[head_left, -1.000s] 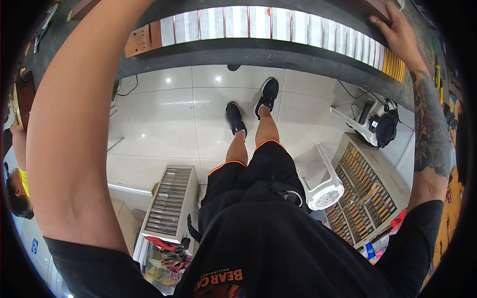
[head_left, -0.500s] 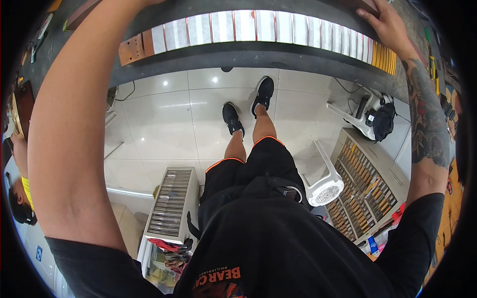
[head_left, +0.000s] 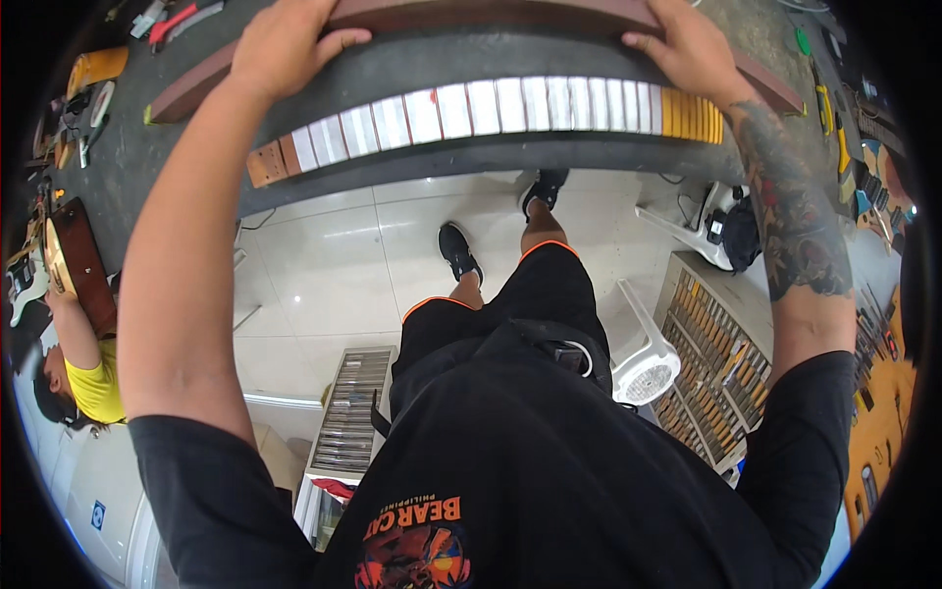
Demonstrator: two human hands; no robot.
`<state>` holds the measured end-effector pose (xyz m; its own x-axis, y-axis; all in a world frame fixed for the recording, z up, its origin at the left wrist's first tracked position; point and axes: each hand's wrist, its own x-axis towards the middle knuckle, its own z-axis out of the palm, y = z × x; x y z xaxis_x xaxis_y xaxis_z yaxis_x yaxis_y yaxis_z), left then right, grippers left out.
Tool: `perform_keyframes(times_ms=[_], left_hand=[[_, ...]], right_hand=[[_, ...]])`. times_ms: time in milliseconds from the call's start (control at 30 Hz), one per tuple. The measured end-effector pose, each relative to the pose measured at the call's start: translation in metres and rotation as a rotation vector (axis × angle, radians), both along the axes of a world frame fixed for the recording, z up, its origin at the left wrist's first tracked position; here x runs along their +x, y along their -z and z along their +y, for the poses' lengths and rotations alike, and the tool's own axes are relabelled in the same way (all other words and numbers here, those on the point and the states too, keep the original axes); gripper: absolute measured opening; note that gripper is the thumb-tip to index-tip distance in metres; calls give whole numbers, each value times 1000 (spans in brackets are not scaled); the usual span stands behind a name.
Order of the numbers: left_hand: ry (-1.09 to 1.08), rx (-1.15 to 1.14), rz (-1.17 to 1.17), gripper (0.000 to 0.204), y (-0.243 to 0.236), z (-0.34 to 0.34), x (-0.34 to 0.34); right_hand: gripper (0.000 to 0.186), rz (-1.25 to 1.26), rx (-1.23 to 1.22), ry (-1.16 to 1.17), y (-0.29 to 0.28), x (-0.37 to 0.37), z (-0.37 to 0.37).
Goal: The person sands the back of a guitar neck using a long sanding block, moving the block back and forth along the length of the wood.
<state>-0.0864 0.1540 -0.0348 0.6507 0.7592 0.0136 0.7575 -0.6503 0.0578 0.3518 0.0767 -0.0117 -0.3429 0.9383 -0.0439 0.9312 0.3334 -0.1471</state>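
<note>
Both hands grip a long, narrow reddish-brown bar [head_left: 491, 16] that spans the bench at the far side. My left hand [head_left: 287, 44] wraps over its left part, with the thumb pointing inward along the near face. On the right part, my right hand [head_left: 690, 47] mirrors that hold; the fingertips of both are hidden behind the bar. Nearer to me lies a guitar neck's fretboard [head_left: 453, 110], covered in white tape strips between the frets, with yellow tape at the right end and bare brown wood at the left. A gap separates bar and fretboard.
The dark bench [head_left: 211, 162] carries tape rolls and tools at left, and yellow-handled cutters [head_left: 826, 103] at right. Below stand drawer racks [head_left: 711, 363] and a white stool [head_left: 646, 371]. A person in a yellow shirt [head_left: 96, 383] holds a guitar body [head_left: 83, 265] at left.
The view has shifted, so the fretboard sits lower and more of the bar and bench shows. My left hand has come into view. My right foot has moved forward, partly under the bench.
</note>
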Motion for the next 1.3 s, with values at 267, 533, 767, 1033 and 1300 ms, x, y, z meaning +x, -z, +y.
perform_keyframes(times_ms=[267,533,767,1033,1300], left_hand=[[-49,-69,113,48,-13,-4,6],[-49,-89,106,48,-16,-7,7],[-4,90,-84,42,-51,-56,8],[-54,51,-155,39,-48,-151,-2],[-91,73,-119,39,-37,-159,-3]], right_hand=[[36,102,55,-46,11,4,-1],[36,123,47,-20,2,4,0],[30,153,149,-8,-41,8,-38],[32,151,107,-24,-51,-13,-110],[31,197,97,10,-29,-16,-121]])
